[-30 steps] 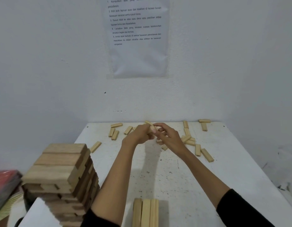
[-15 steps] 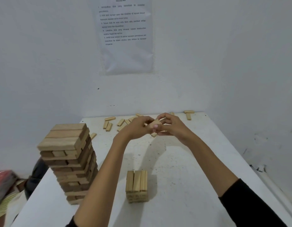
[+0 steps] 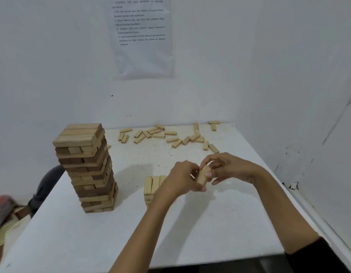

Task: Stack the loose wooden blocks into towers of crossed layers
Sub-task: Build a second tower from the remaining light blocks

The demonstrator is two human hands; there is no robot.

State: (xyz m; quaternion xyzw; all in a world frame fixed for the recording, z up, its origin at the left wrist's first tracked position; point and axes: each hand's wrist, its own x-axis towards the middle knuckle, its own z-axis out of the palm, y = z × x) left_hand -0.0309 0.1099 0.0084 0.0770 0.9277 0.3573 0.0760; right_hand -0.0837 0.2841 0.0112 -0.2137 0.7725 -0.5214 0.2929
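Observation:
A pale wooden block [image 3: 203,174] is held in the air between both hands above the table's middle. My left hand [image 3: 180,179] grips it from the left, and my right hand [image 3: 229,167] pinches its upper end from the right. Just left of and below the hands stands a short pale tower [image 3: 152,187], partly hidden by my left wrist. A tall tower of crossed layers [image 3: 86,166], light and dark wood, rises at the left. Several loose blocks [image 3: 170,135] lie scattered at the far edge.
The white table [image 3: 91,233] sits in a corner, with walls behind and to the right. A printed sheet [image 3: 142,36] hangs on the back wall. A dark chair [image 3: 46,186] and a red object [image 3: 2,203] sit off the table's left side.
Both hands have drawn back from the scattered blocks at the far edge toward the short tower, carrying a block between them. The view has shifted, showing more of both towers.

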